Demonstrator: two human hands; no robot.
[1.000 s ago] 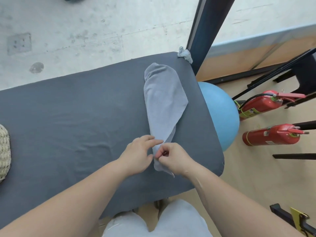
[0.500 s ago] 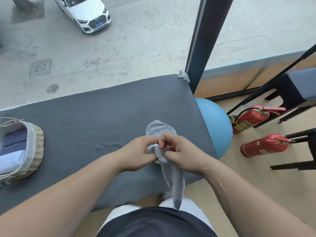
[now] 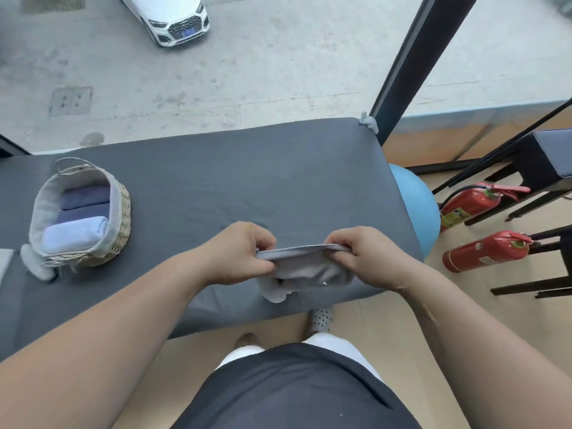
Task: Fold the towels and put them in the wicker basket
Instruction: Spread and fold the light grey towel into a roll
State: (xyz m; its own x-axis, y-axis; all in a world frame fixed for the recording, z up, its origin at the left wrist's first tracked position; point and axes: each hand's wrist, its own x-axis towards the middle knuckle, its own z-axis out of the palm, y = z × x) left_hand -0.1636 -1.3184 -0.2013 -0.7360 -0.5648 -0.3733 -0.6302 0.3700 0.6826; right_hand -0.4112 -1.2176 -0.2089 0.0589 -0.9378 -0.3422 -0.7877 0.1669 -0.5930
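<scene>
From the head camera, a table (image 3: 235,181) draped in dark grey cloth stands against a floor-to-ceiling window with a dark frame post (image 3: 411,66); through the glass lie a concrete lot and one white car (image 3: 171,17). The indoor floor is pale wood. To the right of the table sit one blue exercise ball (image 3: 418,205), two red fire extinguishers (image 3: 483,250) lying on the floor, and black stools. One wicker basket (image 3: 122,224) with a light fabric liner stands at the table's left, holding three folded towels: two dark blue, one pale blue. The left hand (image 3: 236,253) and right hand (image 3: 368,258) each pinch one end of a single grey towel (image 3: 305,267), stretched between them above the table's near edge, its lower part hanging bunched.
</scene>
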